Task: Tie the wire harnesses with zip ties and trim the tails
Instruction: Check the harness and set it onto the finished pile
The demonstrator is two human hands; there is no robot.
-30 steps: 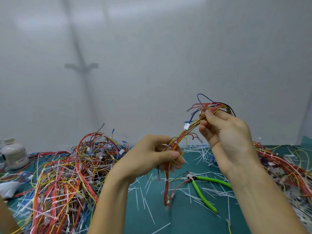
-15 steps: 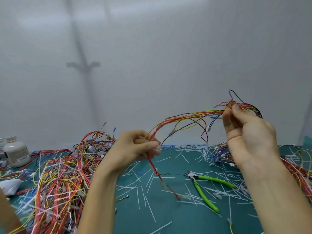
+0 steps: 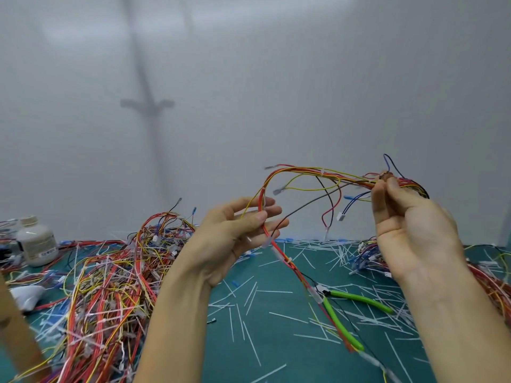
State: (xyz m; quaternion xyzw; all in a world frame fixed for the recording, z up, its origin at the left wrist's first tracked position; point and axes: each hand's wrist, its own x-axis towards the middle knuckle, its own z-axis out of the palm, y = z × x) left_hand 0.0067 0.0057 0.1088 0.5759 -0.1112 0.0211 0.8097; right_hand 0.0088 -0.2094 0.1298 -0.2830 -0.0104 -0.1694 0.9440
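A: Where is the wire harness (image 3: pixel 304 170) just now?

B: It's up in the air, strung in an arc between the two hands. The left hand (image 3: pixel 243 230) pinches its red wires between thumb and fingers, with the other fingers nearly straight. The right hand (image 3: pixel 409 217) is closed round the bunched far end, thumb against forefinger. Below the left hand the rest trails down onto the tabletop (image 3: pixel 276 313).

A: Is it tied yet?

B: Small white bits sit along the run, but I can't tell ties from sleeves. I'd judge the step in hand is straightening and gathering the strands before a tie goes on.

A: How is that done well?

B: Hold light tension between the hands so the stray yellow and black loops beside the right hand fall in with the bundle. Then run the left hand's pinch along to comb them together. No yanking, because the little connectors dangling between the hands could snag.

A: And the trimming?

B: The green-handled cutters (image 3: pixel 341 324) lie below the right hand among cut tails (image 3: pixel 273 291), with the trailing end across them. Lift the wires clear first.
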